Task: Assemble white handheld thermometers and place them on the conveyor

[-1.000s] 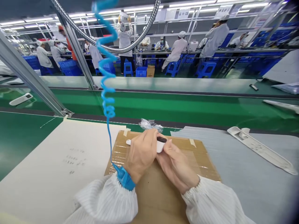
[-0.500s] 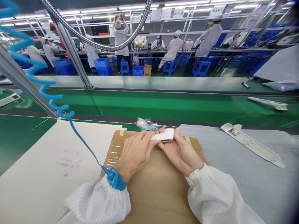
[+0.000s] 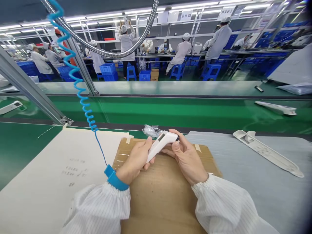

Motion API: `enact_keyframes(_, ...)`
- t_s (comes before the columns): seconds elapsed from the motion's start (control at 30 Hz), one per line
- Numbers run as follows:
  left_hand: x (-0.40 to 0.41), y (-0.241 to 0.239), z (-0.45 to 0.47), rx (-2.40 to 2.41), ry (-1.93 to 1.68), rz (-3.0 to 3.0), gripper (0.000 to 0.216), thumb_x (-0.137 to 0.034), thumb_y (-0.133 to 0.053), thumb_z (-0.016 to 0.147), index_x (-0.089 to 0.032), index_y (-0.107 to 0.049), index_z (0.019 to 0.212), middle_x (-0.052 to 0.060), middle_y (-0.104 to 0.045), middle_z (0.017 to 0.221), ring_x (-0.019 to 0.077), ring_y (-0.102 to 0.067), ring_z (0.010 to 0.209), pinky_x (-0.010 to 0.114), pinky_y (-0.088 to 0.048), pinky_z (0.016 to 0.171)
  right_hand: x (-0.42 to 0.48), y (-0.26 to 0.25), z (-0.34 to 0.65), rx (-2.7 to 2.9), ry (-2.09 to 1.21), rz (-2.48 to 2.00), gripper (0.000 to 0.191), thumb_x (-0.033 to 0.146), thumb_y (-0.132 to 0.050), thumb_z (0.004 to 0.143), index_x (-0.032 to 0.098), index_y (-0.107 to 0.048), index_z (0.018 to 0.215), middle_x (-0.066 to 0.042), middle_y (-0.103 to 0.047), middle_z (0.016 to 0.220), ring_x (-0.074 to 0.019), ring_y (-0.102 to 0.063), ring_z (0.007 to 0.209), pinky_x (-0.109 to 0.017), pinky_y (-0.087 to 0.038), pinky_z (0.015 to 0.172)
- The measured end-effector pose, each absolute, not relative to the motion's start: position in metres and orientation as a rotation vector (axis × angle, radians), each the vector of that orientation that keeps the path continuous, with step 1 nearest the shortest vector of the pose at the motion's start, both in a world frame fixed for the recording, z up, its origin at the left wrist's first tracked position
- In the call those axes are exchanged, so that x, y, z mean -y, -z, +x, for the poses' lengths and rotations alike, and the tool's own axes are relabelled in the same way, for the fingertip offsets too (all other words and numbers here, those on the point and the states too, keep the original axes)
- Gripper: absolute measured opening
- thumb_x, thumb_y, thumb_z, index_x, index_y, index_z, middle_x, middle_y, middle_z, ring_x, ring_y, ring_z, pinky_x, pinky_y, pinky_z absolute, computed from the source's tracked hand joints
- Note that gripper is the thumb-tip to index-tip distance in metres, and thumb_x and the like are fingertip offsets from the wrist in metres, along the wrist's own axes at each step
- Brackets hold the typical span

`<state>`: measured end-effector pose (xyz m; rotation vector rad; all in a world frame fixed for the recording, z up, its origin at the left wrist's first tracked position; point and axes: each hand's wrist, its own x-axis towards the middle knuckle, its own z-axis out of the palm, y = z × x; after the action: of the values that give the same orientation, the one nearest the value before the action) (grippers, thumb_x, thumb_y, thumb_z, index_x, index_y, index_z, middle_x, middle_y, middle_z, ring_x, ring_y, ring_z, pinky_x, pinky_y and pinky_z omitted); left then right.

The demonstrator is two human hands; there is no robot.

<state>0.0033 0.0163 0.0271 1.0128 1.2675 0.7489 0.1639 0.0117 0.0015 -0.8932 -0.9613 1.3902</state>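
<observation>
A slim white plastic handheld device is held by both hands over the 12 o'clock part of a flat brown cardboard sheet. Its narrower end is directed toward 7 o'clock, and its thicker end, where a small dark window is set, toward 2 o'clock. The narrower body is enclosed by the left hand, with the fingers curled closed around it. The thicker end is pinched by the right hand between thumb and forefinger, with the remaining fingers bent inward.

A blue wrist strap is fastened around the left wrist, just beyond a white striped cuff, and a coiled blue cord is led from it toward 11 o'clock. Crumpled clear plastic wrap is lying at the cardboard's 12 o'clock edge, just beside the device.

The cardboard is flanked by a cream paper sheet with handwritten marks at 9 o'clock and a grey sheet at 3 o'clock. A long white moulded plastic part is laid on the grey sheet at 2 o'clock. Both sheets are carried by a green table. Co-workers in white smocks are seen at 12 o'clock, well apart, among blue crates.
</observation>
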Motion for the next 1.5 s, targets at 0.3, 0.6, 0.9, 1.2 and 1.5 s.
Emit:
enact_keyframes(0.3, -0.019, -0.032, -0.005, -1.064, -0.83, 0.994, 0.042, -0.058, -0.056, 0.092, -0.017, -0.052, 0.087, -0.004, -0.053, 0.06, 0.0026, -0.033, 0.038, 0.017, -0.017, 0.037, -0.015, -0.003, 0.165, 0.873, -1.466, -0.909, 0.051, 0.06, -0.068, 0.085, 0.028, -0.064, 0.124, -0.007, -0.074, 0.114, -0.0189, -0.07, 0.092, -0.031, -0.059, 0.077)
enact_keyframes(0.6, -0.077, -0.045, -0.056, -1.657, -1.135, 1.08, 0.017, -0.025, -0.061, 0.093, -0.015, -0.052, 0.104, 0.005, -0.064, 0.079, 0.0062, -0.048, 0.05, 0.019, -0.034, 0.047, -0.016, -0.003, 0.167, 0.778, -1.474, -0.983, 0.042, 0.052, -0.075, 0.081, 0.024, -0.071, 0.112, -0.006, -0.072, 0.112, -0.0134, -0.065, 0.075, -0.028, -0.057, 0.065)
enact_keyframes(0.9, -0.149, -0.054, -0.099, -2.039, -1.099, 1.475, 0.029, -0.038, -0.063, 0.095, -0.012, -0.063, 0.108, 0.005, -0.066, 0.1, 0.0172, -0.064, 0.086, 0.035, -0.056, 0.079, -0.022, 0.006, 0.171, 0.761, -1.518, -0.916, 0.038, 0.047, -0.08, 0.078, 0.023, -0.072, 0.107, -0.002, -0.07, 0.101, -0.0106, -0.058, 0.071, -0.022, -0.051, 0.058)
enact_keyframes(1.2, -0.096, -0.032, -0.06, -1.962, -1.037, 1.703, 0.01, -0.018, -0.067, 0.088, -0.013, -0.067, 0.096, 0.008, -0.069, 0.1, 0.0222, -0.065, 0.095, 0.041, -0.05, 0.093, -0.023, 0.011, 0.172, 0.629, -1.55, -0.891, 0.034, 0.031, -0.088, 0.071, 0.02, -0.073, 0.1, -0.003, -0.074, 0.098, -0.0106, -0.064, 0.076, -0.023, -0.054, 0.071)
enact_keyframes(1.5, -0.03, 0.011, 0.004, -1.775, -1.132, 2.001, 0.013, -0.008, -0.056, 0.089, -0.017, -0.063, 0.094, 0.01, -0.064, 0.112, 0.0251, -0.058, 0.11, 0.046, -0.045, 0.1, -0.023, 0.01, 0.175, 0.623, -1.567, -0.967, 0.049, 0.018, -0.091, 0.062, 0.024, -0.071, 0.106, -0.002, -0.073, 0.111, -0.0167, -0.067, 0.106, -0.028, -0.051, 0.099)
